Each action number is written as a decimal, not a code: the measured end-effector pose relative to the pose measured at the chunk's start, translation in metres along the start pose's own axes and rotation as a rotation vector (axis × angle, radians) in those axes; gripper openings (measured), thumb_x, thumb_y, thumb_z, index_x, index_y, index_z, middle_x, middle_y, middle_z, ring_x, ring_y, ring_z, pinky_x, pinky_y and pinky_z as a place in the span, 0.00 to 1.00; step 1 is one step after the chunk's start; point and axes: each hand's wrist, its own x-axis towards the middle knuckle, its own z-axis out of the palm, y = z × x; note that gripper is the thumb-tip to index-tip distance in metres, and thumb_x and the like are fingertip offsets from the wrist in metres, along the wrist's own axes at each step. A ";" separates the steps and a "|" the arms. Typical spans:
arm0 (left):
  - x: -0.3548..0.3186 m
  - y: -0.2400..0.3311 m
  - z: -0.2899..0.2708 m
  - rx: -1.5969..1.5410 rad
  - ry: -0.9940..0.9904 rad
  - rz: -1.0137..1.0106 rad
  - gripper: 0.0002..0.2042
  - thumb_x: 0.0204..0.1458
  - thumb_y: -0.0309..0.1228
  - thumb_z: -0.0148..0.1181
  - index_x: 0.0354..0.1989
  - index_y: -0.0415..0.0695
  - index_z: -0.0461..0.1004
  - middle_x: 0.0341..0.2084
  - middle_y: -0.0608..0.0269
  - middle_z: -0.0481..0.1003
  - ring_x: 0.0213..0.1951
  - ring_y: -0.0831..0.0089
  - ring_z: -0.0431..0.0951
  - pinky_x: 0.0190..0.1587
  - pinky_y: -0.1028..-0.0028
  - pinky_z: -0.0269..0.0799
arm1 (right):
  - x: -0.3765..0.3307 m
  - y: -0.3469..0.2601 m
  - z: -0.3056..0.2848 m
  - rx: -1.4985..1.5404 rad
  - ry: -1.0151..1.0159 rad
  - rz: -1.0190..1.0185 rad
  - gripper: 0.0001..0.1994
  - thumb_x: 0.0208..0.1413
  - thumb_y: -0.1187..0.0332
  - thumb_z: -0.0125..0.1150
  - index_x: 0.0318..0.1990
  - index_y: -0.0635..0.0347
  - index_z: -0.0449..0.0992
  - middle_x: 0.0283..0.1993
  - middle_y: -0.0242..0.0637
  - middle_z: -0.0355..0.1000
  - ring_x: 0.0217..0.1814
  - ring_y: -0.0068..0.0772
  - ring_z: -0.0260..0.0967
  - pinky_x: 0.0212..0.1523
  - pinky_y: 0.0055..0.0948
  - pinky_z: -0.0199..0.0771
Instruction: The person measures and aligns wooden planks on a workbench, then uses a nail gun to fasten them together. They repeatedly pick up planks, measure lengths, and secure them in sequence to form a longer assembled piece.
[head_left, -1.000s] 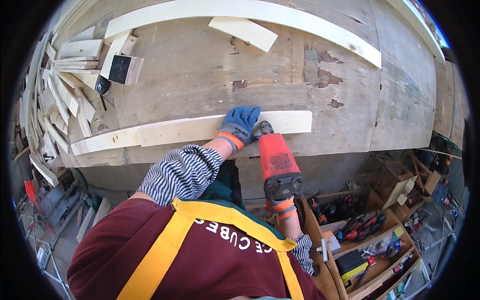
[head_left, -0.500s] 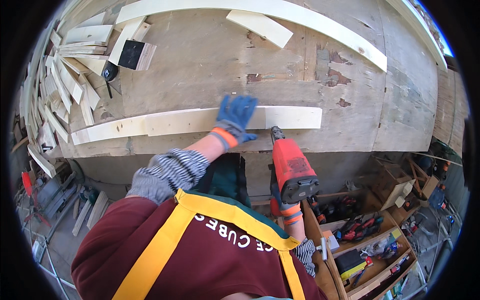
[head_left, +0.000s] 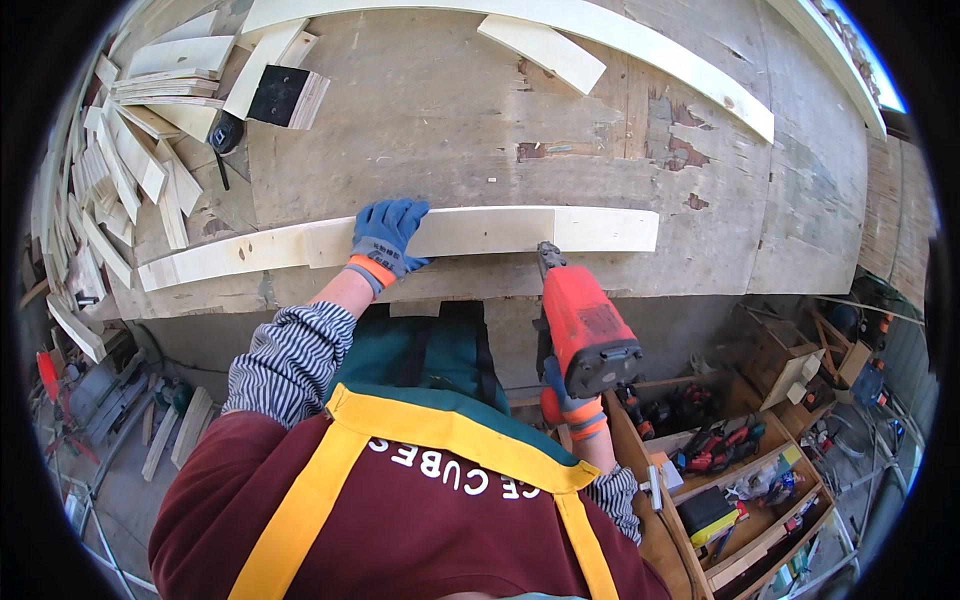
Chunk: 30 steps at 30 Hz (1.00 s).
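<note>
A long pale strip of overlapping wooden boards (head_left: 480,231) lies along the near edge of the plywood worktop (head_left: 400,150). My left hand (head_left: 388,238), in a blue glove with an orange cuff, grips this strip left of its middle, fingers over the far edge and thumb by the near one. In my right hand (head_left: 572,398), gloved alike, is a red and black nail gun (head_left: 592,325) held by its handle. Its nose meets the strip's near edge, close to a joint between two boards; whether it presses there I cannot tell. The gun's body partly hides my right fingers.
Wooden offcuts (head_left: 130,165) pile up on the left, beside a black tape measure (head_left: 226,132) and a black-faced block (head_left: 282,97). A long curved board (head_left: 640,40) and a short board (head_left: 545,55) lie at the back. Below right stands a wooden tool box (head_left: 720,480).
My left hand has moved left along the strip and changed from spread fingers to a grip. The nail gun's nose has shifted slightly left along the strip's near edge.
</note>
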 end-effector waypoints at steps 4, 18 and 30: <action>-0.002 0.001 0.001 0.018 0.015 -0.019 0.39 0.33 0.55 0.68 0.57 0.57 0.65 0.52 0.66 0.67 0.54 0.64 0.67 0.59 0.59 0.58 | 0.007 0.006 0.010 -0.143 -0.045 -0.034 0.21 0.57 0.57 0.52 0.56 0.55 0.71 0.57 0.43 0.69 0.61 0.46 0.64 0.62 0.43 0.62; 0.001 0.003 -0.013 0.039 -0.080 -0.044 0.36 0.38 0.56 0.64 0.58 0.57 0.65 0.53 0.66 0.67 0.56 0.64 0.65 0.60 0.60 0.56 | 0.041 -0.032 0.028 -0.098 -0.246 -0.081 0.24 0.57 0.59 0.55 0.61 0.53 0.67 0.62 0.41 0.65 0.64 0.45 0.60 0.66 0.41 0.58; -0.001 0.002 -0.018 0.032 -0.184 -0.027 0.47 0.34 0.59 0.69 0.65 0.55 0.58 0.56 0.65 0.65 0.57 0.64 0.64 0.64 0.58 0.52 | 0.020 -0.053 0.022 -0.405 -0.191 -0.382 0.23 0.55 0.59 0.60 0.58 0.54 0.69 0.59 0.42 0.68 0.61 0.46 0.63 0.62 0.40 0.62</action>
